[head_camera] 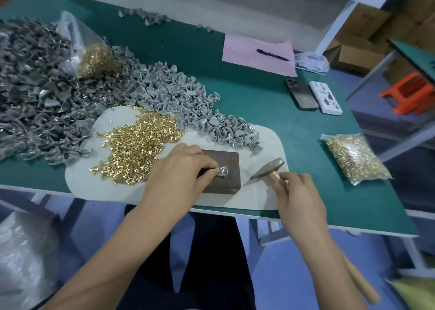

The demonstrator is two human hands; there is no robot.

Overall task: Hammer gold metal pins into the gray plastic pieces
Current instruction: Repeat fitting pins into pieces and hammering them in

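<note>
- A person sits at a green tabletop (pixel 270 102), seen from a camera on their head looking down at both hands.
- The left hand (pixel 181 168) pinches a small gray plastic piece (pixel 222 170) between thumb and fingertips, holding it flat on top of a dark block (pixel 226 168) that sits on a pale mat (pixel 266 149) at the near edge.
- Whether a gold pin is seated in that piece cannot be told; it is too small and glinting.
- The right hand (pixel 297 192) is curled round the wooden handle of a hammer (pixel 267 169), just below the metal head, which hovers low beside the block's right side.
- Handling, as a judgement: the gray piece looks light, stiff and small, likely to skid or tip under a blow, so it wants pinning by its edges with fingertips kept clear of the strike point.
- The pins look tiny, hard and slick, easiest to pick up one at a time by the shank.
- Loose gold pins (pixel 138 142) are heaped on the mat left of the block; gray plastic pieces (pixel 179 102) are piled behind and to the left.
- A sealed clear bag of pins (pixel 355 159) lies to the right; another bag of pins (pixel 94 58) rests on the far-left pile.
- Further back are a pink sheet (pixel 247 48) with a pen (pixel 273 55), a phone (pixel 301 94) and a white box (pixel 324 98).
- The box carries dark printed markings, too small to read; no other writing or brand is legible.
</note>
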